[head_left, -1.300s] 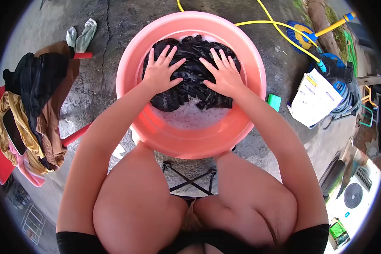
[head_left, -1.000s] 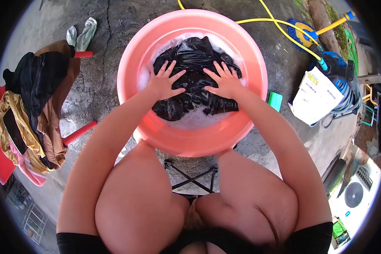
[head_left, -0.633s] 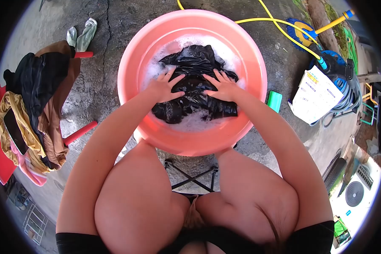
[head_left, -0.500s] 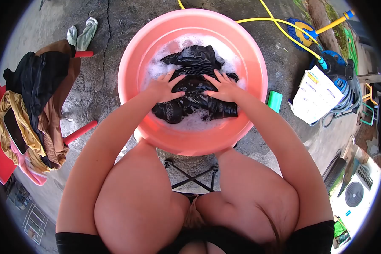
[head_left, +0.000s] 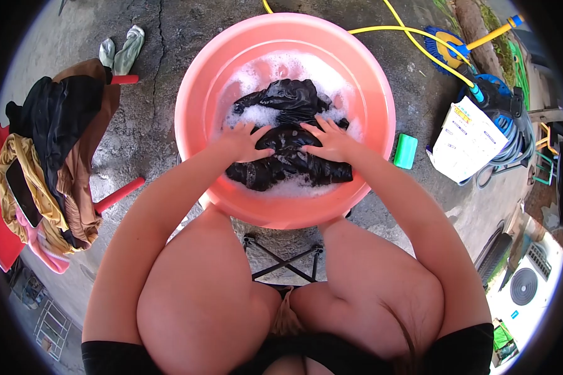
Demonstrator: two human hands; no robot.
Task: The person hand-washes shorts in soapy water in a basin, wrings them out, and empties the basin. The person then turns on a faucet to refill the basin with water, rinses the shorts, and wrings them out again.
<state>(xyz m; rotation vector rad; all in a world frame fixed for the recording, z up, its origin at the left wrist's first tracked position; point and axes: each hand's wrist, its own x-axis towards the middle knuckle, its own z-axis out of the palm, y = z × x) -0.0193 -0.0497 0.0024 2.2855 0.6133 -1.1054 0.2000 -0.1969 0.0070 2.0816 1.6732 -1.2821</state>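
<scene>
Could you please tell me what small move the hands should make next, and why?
I would probably push the black cloth forward: the left hand and right hand lie spread on it, it sits bunched toward the near side of the tub, and foam lies beyond it.

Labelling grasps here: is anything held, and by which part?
No grip visible: left hand and right hand lie, fingers spread, on the black cloth in the pink basin.

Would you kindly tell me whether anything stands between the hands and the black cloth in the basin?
Nothing visible does: the left hand and right hand both rest on the black cloth, with white suds around and partly over it.
</scene>
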